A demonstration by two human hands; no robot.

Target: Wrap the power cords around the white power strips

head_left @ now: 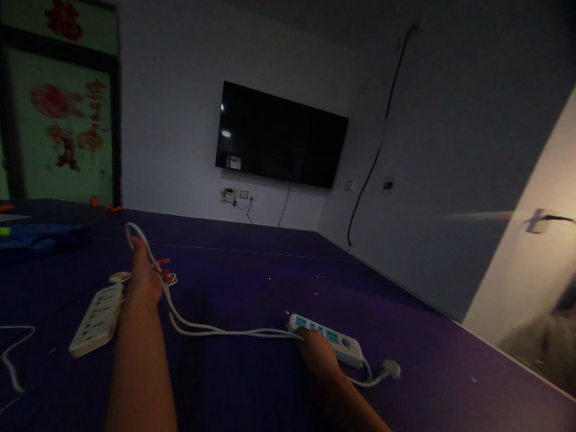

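A white power cord runs doubled between my two hands above the purple surface. Its looped end rises over the thumb of my left hand, which holds the cord with some fingers stretched out. My right hand is closed around the other end of the doubled stretch. Just behind that hand lies a white power strip with blue sockets, partly covered by it; whether the hand touches the strip I cannot tell. The cord's plug rests at the strip's right. Beside my left forearm lies a second white power strip.
Past my left hand is a small red item with a pale cord. Blue cloth and orange objects lie at the far left, and a loose white cable nearer. A television hangs on the wall; a black cable dangles right.
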